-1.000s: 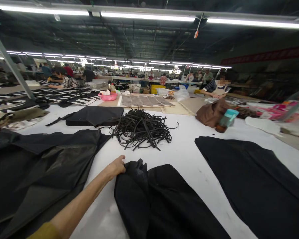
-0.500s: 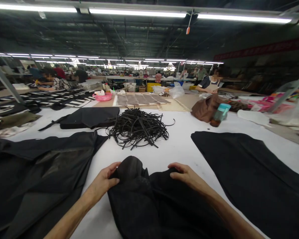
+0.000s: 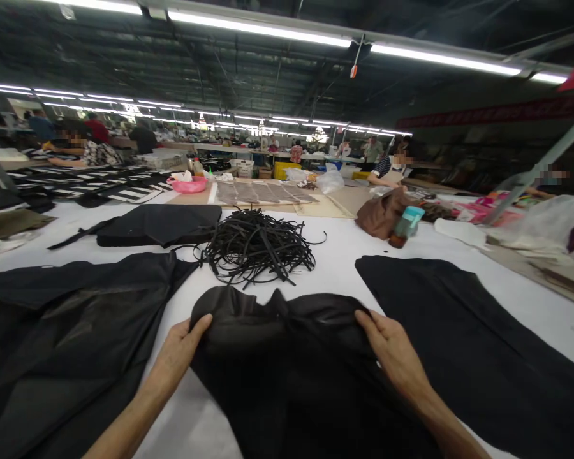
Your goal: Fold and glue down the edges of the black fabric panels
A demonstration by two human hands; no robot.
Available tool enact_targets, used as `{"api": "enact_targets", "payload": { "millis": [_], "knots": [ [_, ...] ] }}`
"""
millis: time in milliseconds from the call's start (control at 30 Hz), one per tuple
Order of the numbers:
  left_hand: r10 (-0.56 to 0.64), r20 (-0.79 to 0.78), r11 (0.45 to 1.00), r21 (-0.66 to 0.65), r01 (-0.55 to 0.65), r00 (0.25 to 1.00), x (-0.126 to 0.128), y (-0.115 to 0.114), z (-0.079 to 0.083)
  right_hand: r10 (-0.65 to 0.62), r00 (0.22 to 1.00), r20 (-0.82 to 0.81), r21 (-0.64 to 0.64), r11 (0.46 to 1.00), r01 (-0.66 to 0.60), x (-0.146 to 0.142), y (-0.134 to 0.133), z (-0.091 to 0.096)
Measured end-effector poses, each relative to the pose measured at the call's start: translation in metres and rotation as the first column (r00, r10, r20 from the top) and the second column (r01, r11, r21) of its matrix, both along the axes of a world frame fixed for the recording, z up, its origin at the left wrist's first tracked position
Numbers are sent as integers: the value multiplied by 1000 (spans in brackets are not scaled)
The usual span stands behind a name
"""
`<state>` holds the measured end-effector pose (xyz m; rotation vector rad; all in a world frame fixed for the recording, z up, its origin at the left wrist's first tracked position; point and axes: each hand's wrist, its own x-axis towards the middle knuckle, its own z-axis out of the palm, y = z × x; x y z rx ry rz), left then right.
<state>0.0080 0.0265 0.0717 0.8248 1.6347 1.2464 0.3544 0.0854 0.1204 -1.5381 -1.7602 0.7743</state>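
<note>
A black fabric piece (image 3: 287,357) lies bunched on the white table (image 3: 344,271) right in front of me. My left hand (image 3: 179,350) grips its left top edge, thumb on top of the cloth. My right hand (image 3: 392,354) grips the right top edge, fingers curled over the fold. The cloth is stretched between both hands. Just beyond it sits a tangled heap of black straps (image 3: 258,245).
Black fabric sheets lie at left (image 3: 71,319) and right (image 3: 463,319). A folded black piece (image 3: 160,224), a brown bag (image 3: 380,213) and a teal-capped bottle (image 3: 404,224) stand farther back. Other people work at distant tables (image 3: 392,162).
My right hand came into view and took the cloth's right edge. Both hands then moved apart, spreading the bunched top edge wider. The view shifted slightly right.
</note>
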Motion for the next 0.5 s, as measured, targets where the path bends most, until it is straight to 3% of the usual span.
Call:
{"api": "enact_targets", "payload": {
  "millis": [67, 167, 367, 500],
  "knots": [
    [35, 38, 999, -14, -34, 999, -8, -5, 5, -45, 998, -49, -45, 998, 43, 18, 3, -1],
    [-25, 73, 999, -38, 28, 997, -16, -11, 12, -54, 998, -30, -75, 996, 51, 37, 6, -3],
    [-52, 58, 998, 29, 50, 997, -30, -16, 13, -96, 994, -49, -91, 992, 91, 52, 5, 11],
    [-109, 95, 994, 21, 108, 989, -41, -20, 11, -64, 992, -113, -141, 989, 48, 58, 4, 16]
  ]
}}
